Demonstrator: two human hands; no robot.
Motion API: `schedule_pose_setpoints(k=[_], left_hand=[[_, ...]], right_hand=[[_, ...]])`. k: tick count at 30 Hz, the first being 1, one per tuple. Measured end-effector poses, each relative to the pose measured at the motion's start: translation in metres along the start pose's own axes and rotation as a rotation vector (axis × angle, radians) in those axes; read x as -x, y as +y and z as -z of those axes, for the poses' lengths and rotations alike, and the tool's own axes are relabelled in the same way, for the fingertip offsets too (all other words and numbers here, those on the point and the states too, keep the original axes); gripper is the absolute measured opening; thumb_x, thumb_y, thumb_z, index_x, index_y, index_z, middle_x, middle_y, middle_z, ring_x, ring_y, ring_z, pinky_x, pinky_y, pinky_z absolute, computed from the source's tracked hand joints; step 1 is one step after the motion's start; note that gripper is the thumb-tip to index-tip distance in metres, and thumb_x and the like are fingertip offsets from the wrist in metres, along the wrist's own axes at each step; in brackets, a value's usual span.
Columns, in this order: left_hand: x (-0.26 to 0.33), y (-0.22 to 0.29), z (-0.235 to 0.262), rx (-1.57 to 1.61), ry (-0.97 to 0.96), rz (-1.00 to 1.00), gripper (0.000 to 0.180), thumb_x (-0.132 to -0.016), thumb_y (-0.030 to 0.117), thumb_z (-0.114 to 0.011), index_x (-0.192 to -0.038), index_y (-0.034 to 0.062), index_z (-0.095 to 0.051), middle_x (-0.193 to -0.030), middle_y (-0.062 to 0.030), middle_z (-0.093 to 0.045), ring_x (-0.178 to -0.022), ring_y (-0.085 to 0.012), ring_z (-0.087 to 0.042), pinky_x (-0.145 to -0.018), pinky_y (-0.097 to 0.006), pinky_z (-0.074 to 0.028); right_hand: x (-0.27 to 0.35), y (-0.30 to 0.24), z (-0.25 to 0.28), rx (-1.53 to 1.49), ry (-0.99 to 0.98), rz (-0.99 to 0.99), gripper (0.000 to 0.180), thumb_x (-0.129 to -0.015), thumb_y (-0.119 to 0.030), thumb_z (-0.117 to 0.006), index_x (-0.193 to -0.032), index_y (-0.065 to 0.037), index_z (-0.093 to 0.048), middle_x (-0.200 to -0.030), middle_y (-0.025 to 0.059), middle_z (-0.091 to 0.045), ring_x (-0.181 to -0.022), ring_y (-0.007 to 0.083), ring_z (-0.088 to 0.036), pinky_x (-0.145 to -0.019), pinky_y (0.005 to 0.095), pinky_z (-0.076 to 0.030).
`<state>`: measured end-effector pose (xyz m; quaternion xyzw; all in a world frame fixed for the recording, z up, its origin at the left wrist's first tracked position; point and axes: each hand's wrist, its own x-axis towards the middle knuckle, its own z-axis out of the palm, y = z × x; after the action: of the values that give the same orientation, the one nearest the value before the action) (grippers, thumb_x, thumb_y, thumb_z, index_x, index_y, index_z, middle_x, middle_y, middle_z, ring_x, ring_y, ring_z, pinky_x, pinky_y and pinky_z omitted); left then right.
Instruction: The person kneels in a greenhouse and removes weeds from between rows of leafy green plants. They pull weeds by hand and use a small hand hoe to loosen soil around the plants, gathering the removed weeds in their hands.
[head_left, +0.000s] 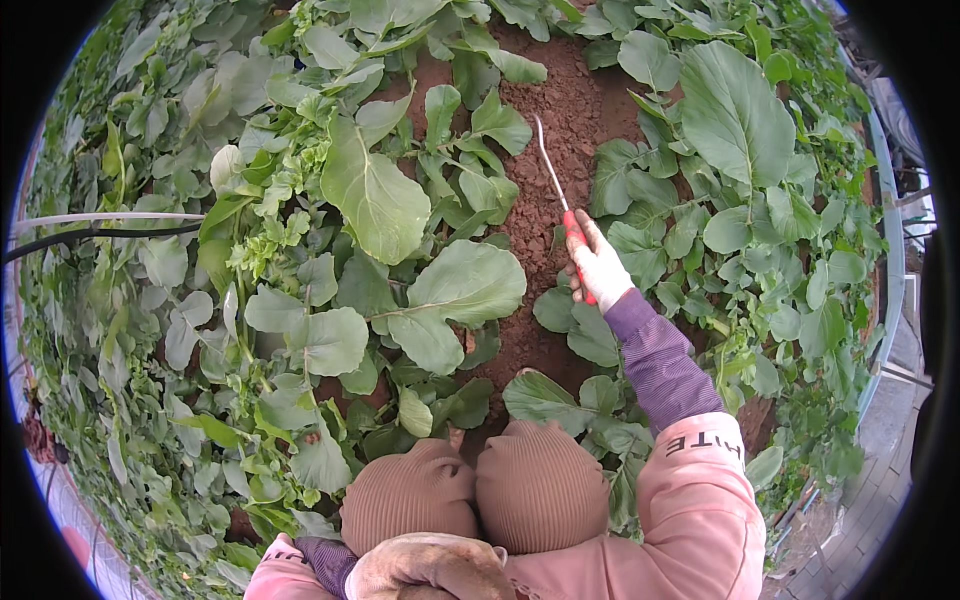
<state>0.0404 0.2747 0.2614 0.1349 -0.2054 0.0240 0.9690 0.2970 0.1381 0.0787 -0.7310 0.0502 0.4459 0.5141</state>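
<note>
My right hand (597,265), in a whitish glove, is wrapped round the red handle (575,228) of a hand weeder. The tool's thin metal shaft (551,165) points away from me and bends slightly at its tip, over the strip of brown soil (535,215) between leafy plants. My left hand (430,570), in a soiled glove, lies at the lower edge close to my knees; its fingers are turned out of sight, so whether it holds anything does not show. Large green leaves (455,290) spread to the left of the soil strip.
Broad-leaved plants (740,120) crowd the right side, and dense foliage (130,300) fills the left. A black hose (100,233) and a pale one reach in from the left. My bent knees (540,480) rest near the soil strip. Paving (880,470) borders the bed at the right.
</note>
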Motion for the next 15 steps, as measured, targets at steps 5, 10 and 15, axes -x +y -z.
schedule_pose_setpoints(k=[5,10,15], left_hand=[[0.019,0.001,-0.022,-0.024,0.102,0.035,0.034,-0.080,0.003,-0.046,-0.110,-0.0112,-0.049,-0.087,-0.0251,-0.054,-0.065,-0.0320,-0.054,-0.063,-0.046,-0.044],[0.033,-0.010,-0.037,0.139,0.114,0.041,0.032,-0.082,0.001,-0.045,-0.111,-0.0100,-0.051,-0.088,-0.0232,-0.055,-0.068,-0.0317,-0.055,-0.066,-0.046,-0.044],[0.053,-0.013,-0.061,0.052,0.242,0.141,0.033,-0.080,-0.002,-0.045,-0.112,-0.0044,-0.054,-0.083,-0.0199,-0.057,-0.070,-0.0311,-0.057,-0.069,-0.045,-0.046]], right_hand=[[0.100,0.008,-0.019,0.210,-0.093,-0.240,0.060,-0.091,-0.021,-0.042,-0.143,-0.023,-0.011,-0.069,0.0039,-0.047,-0.046,0.0110,-0.045,-0.039,0.0267,-0.043],[0.124,-0.003,0.009,0.134,0.022,-0.168,0.059,-0.092,-0.024,-0.043,-0.143,-0.022,-0.012,-0.068,0.0032,-0.046,-0.047,0.0106,-0.045,-0.039,0.0253,-0.042],[0.174,0.038,-0.007,0.368,-0.161,-0.318,0.061,-0.091,-0.021,-0.042,-0.143,-0.021,-0.011,-0.069,0.0042,-0.046,-0.049,0.0118,-0.047,-0.041,0.0285,-0.044]])
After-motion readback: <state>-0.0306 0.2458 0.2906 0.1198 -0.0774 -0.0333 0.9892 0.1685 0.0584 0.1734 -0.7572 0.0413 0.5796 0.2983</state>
